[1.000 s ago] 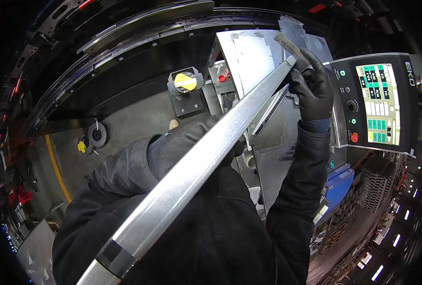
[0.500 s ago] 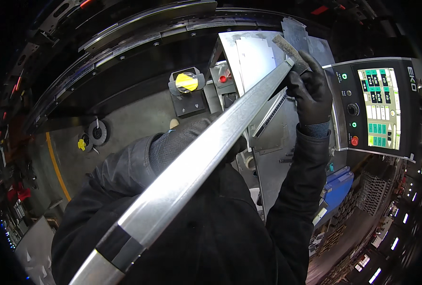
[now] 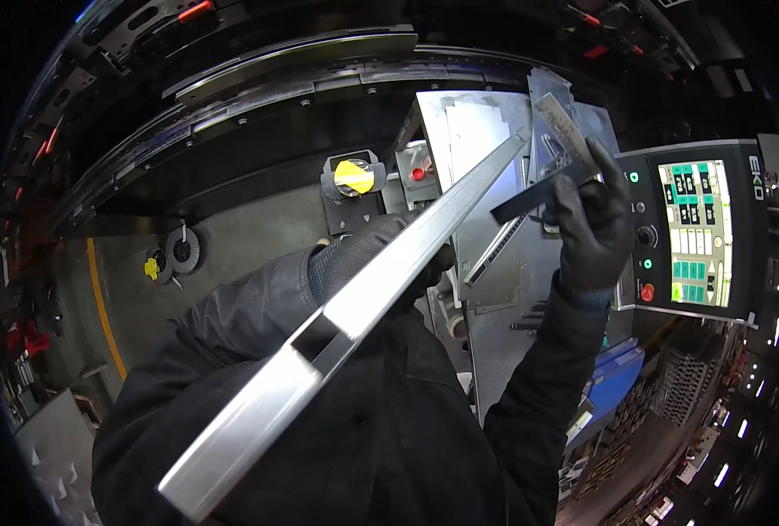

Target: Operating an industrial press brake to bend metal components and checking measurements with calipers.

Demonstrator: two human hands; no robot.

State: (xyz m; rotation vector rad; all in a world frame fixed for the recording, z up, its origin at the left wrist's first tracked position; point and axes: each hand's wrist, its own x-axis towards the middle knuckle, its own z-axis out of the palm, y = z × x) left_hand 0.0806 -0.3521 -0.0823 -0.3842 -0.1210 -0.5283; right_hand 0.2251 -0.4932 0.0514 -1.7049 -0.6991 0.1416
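Note:
A long, bright metal profile (image 3: 407,259) with a rectangular cutout lies slantwise across my front, from lower left to upper right. My left hand (image 3: 367,252), in a dark glove, is closed around it near its middle; the profile hides part of the fingers. In my gloved right hand (image 3: 595,223) is a small L-shaped try square (image 3: 530,195), gripped near its corner. One arm of the square is dark, the other worn and greyish. The square is close to the profile's far end but appears apart from it.
A metal worktable (image 3: 499,263) at the right bears flat sheet pieces (image 3: 477,140) and a slim ruler-like strip (image 3: 494,252). Beyond its right side stands a lit control panel (image 3: 696,232). A long dark machine beam (image 3: 302,96) spans the back. A foot pedal (image 3: 352,178) sits on the floor.
My right hand has drawn the try square off the profile's far end and turned it, so both arms show. The profile has shifted, bringing its near end and cutout fully into view.

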